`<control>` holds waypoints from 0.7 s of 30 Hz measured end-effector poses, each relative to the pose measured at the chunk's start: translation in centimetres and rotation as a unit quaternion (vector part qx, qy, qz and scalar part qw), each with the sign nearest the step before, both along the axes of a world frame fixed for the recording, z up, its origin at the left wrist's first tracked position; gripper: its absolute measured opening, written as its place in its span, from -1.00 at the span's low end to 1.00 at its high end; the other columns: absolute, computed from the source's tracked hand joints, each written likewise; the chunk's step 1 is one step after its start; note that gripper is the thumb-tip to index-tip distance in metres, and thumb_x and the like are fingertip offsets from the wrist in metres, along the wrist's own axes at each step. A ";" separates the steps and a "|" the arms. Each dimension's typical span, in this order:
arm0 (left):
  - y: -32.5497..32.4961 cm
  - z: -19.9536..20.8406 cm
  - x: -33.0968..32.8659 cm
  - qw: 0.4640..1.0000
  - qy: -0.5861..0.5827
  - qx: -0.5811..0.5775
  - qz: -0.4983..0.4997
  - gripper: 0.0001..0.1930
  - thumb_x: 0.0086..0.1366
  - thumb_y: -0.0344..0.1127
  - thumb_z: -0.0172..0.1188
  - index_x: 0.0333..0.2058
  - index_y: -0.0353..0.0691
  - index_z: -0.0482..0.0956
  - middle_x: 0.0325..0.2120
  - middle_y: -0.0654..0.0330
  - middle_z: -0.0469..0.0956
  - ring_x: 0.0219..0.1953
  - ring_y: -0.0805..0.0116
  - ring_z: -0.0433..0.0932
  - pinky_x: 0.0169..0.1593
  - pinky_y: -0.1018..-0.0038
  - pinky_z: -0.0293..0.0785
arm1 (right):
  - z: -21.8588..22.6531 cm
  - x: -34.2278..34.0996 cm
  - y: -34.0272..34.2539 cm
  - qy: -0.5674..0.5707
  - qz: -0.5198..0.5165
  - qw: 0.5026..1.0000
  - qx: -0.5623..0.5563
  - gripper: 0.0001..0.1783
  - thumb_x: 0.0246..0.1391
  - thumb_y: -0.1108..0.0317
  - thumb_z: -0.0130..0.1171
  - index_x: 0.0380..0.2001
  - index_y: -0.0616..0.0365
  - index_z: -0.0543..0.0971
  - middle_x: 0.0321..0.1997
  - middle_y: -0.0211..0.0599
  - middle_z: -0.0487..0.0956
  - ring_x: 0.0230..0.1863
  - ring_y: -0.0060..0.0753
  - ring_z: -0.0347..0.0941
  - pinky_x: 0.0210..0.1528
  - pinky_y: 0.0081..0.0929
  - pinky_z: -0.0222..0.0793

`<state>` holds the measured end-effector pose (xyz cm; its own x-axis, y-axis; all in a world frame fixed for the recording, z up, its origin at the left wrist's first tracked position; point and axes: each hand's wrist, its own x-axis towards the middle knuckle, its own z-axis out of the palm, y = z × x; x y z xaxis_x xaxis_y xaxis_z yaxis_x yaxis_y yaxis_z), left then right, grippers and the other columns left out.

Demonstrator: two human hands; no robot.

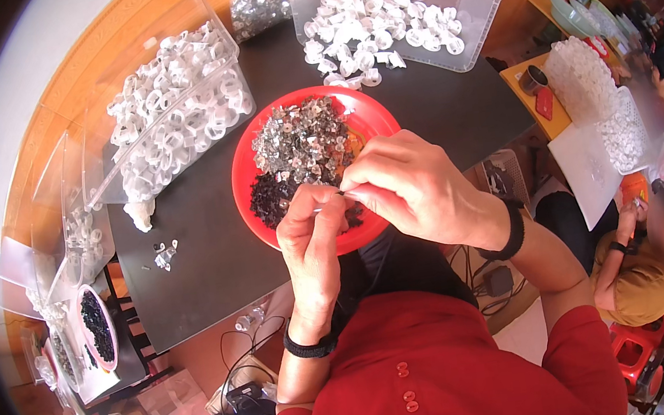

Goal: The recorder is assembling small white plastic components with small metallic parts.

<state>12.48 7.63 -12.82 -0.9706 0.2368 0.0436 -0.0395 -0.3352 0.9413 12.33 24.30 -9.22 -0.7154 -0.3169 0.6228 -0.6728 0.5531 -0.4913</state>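
Note:
Over the near edge of a red round basin (243,148), my left hand (309,243) and my right hand (417,189) meet fingertip to fingertip. Both are closed in a pinch. Whatever sits between the fingertips is tiny, with a dark bit showing, and mostly hidden by the fingers. Below and beyond them, the basin holds a heap of small silvery metal pieces (299,138). Small black parts (269,199) lie in its left near side, partly covered by my left hand.
A clear bin (172,119) of white plastic rings stands at the back left. More white pieces (360,30) spill from a tipped clear bin onto the dark table (200,282). Loose metal bits (165,255) lie at left. Another person (645,260) sits at the right.

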 end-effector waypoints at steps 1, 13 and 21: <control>-0.1 0.0 0.0 1.000 0.000 0.000 -0.001 -0.89 0.29 -0.45 0.03 -0.37 -0.28 0.53 -0.54 0.38 0.44 -0.49 0.66 0.29 -0.36 0.69 0.20 | 0.0 0.0 0.0 0.000 -0.001 1.000 0.000 -0.88 -0.06 0.47 0.22 -0.42 0.16 0.48 -0.47 -0.27 0.43 -0.45 -0.17 0.42 -0.39 -0.30 0.32; -0.8 -0.2 -0.4 0.995 -0.062 0.054 -0.048 -0.85 0.24 -0.41 0.00 -0.51 -0.22 0.47 -0.56 0.35 0.42 -0.53 0.64 0.26 -0.39 0.65 0.16 | 0.4 0.0 0.1 -0.020 0.031 0.997 0.063 -0.82 -0.10 0.49 0.26 -0.39 0.13 0.48 -0.44 -0.33 0.48 -0.38 -0.20 0.45 -0.30 -0.33 0.37; -0.2 -0.1 -0.4 0.995 -0.065 0.069 -0.020 -0.80 0.30 -0.33 -0.06 -0.44 -0.25 0.50 -0.48 0.30 0.45 -0.46 0.57 0.29 -0.32 0.61 0.24 | -1.1 -0.1 -0.1 -0.086 0.015 0.992 -0.088 -0.83 -0.07 0.59 0.21 -0.36 0.21 0.49 -0.44 -0.32 0.49 -0.48 -0.45 0.47 -0.47 -0.56 0.35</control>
<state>12.11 7.39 -12.92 -0.9600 0.2761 -0.0474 -0.1745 -0.4570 0.8722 12.25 24.20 -10.29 -0.8077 -0.2370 0.5398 -0.5855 0.4301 -0.6872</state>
